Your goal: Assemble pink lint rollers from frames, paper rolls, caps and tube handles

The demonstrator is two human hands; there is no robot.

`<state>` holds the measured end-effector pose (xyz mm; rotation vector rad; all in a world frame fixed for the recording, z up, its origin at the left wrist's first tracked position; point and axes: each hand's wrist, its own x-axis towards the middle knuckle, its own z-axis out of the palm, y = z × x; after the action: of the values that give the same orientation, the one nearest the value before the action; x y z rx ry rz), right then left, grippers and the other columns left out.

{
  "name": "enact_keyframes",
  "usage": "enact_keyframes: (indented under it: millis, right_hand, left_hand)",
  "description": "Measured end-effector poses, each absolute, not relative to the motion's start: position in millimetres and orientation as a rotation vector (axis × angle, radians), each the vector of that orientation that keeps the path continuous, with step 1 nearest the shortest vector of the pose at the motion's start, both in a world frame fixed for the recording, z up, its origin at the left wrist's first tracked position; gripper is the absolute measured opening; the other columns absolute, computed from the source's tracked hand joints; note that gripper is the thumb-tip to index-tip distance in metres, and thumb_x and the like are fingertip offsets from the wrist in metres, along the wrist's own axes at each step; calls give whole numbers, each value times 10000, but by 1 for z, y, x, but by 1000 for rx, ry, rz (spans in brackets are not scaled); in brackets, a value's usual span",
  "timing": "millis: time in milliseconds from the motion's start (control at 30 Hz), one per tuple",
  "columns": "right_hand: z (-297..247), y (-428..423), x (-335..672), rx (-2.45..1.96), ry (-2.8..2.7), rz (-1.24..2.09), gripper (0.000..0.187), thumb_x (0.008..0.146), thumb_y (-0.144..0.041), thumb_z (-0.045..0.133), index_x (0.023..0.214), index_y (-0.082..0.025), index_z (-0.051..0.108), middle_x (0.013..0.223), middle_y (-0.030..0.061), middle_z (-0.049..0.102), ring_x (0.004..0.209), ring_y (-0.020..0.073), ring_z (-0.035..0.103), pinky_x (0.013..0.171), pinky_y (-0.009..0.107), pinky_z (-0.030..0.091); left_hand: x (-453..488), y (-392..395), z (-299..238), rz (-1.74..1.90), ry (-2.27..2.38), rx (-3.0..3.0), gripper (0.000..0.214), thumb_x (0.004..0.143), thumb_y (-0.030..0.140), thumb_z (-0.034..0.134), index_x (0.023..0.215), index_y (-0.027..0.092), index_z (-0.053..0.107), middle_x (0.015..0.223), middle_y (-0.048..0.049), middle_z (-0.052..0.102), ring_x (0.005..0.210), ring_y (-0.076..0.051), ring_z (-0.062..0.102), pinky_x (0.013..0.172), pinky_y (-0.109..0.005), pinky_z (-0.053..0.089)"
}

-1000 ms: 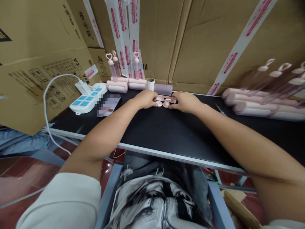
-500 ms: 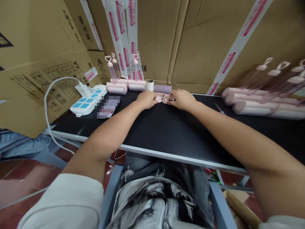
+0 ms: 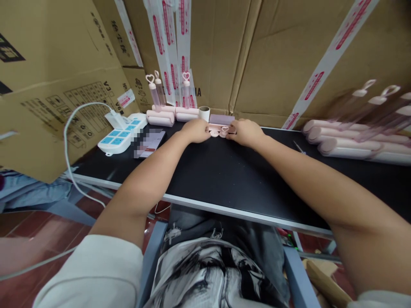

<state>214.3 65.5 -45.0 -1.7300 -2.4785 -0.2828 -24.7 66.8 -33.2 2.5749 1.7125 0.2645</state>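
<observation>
My left hand (image 3: 195, 130) and my right hand (image 3: 244, 131) rest on the black table (image 3: 224, 175) near its far edge, both curled with fingers closed. Between them lies a small pink part with a heart-shaped loop (image 3: 221, 130), and both hands pinch it from either side. A cardboard tube (image 3: 204, 113) and a lilac block (image 3: 221, 119) stand just behind the hands.
Pink rollers lie at the back (image 3: 160, 118) and stacked at the right (image 3: 346, 139). Pink heart-topped bottles (image 3: 153, 90) stand by the cardboard boxes (image 3: 272, 60). A white and blue power strip (image 3: 120, 133) with a cable and a phone (image 3: 150, 141) lie at the left.
My hands have drawn closer together around the pink part, the right one sliding left. The view has shifted slightly.
</observation>
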Motion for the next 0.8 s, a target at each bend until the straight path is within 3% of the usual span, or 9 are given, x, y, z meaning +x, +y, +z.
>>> enact_keyframes:
  millis: [267, 500, 800]
  right_hand:
    - [-45, 66, 215, -1734, -2473, -257, 495, 971, -512, 689, 1294, -137, 715, 1281, 226, 754, 1133, 380, 730, 864, 419, 542]
    - [-43, 65, 213, -1730, -2481, -227, 484, 978, -510, 685, 1287, -139, 715, 1292, 220, 753, 1141, 374, 732, 868, 415, 546]
    - [-42, 67, 213, -1739, -2468, -222, 489, 972, -530, 676, 1282, -154, 719, 1314, 217, 747, 1136, 369, 732, 867, 416, 550]
  left_hand:
    - [-46, 87, -43, 280, 1899, 2452, 327, 976, 471, 597, 937, 212, 793, 1039, -110, 808, 933, -253, 709, 783, -340, 497]
    - [-35, 97, -44, 242, 2029, 2385, 367, 1009, 451, 550, 1080, 195, 803, 1163, -171, 800, 1052, -310, 726, 860, -381, 532]
    - [-30, 113, -47, 188, 1942, 2488, 380, 1020, 426, 513, 1213, 211, 761, 1274, -164, 774, 1146, -311, 713, 913, -373, 527]
